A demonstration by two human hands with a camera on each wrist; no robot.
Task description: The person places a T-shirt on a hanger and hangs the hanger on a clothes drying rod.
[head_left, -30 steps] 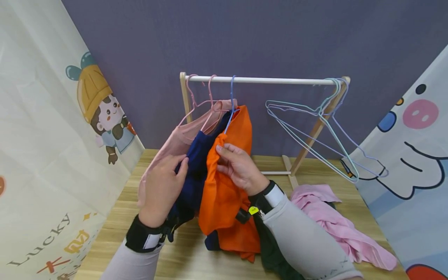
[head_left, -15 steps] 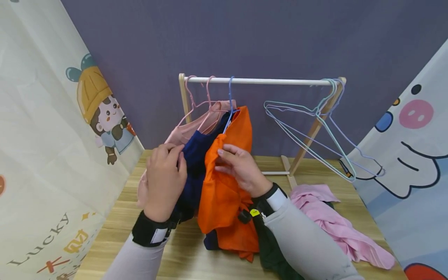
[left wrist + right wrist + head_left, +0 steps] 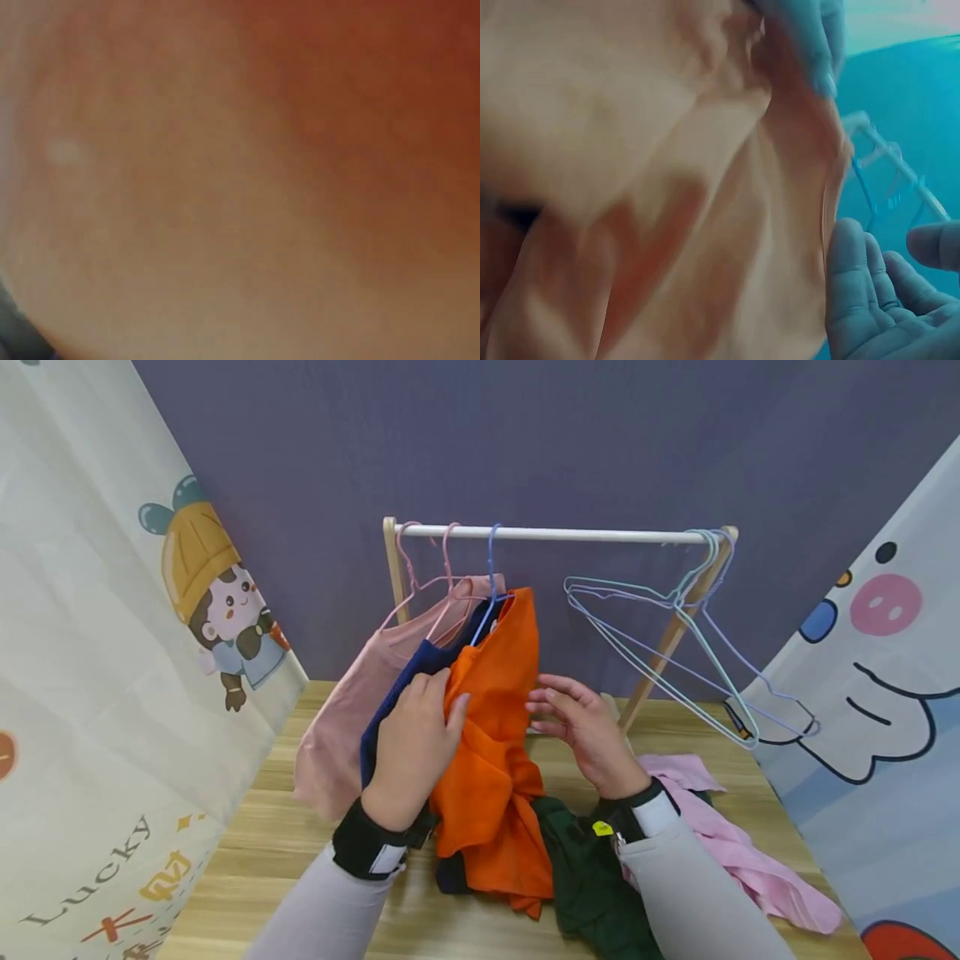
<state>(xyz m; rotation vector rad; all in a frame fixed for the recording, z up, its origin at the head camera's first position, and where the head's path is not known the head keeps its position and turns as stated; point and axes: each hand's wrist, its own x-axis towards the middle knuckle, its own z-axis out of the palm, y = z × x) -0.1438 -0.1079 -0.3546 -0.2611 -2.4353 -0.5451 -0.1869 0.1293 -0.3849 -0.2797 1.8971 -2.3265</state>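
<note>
An orange top [image 3: 495,718] hangs on a blue hanger [image 3: 491,560] from the rack's white rail. My left hand [image 3: 412,747] holds the top's left edge, with the thumb over the front; its other fingertips are partly hidden. In the left wrist view only blurred skin and orange-brown show. My right hand [image 3: 588,735] is at the top's right edge, fingers extended and thumb apart. In the right wrist view its fingers [image 3: 855,277] lie next to the cloth edge, gripping nothing. Behind the orange top hang a navy garment [image 3: 412,677] and a pink top [image 3: 345,718] on pink hangers.
Several bare hangers [image 3: 678,606] hang at the right end of the rack [image 3: 600,535]. On the wooden table [image 3: 240,860] lie a dark green garment [image 3: 585,877] and a pink cloth [image 3: 750,868]. Printed sheets flank both sides.
My left hand has moved right, from the navy garment to the orange top's left edge. The right hand has let go of the orange fabric and shifted right, its fingers straightening.
</note>
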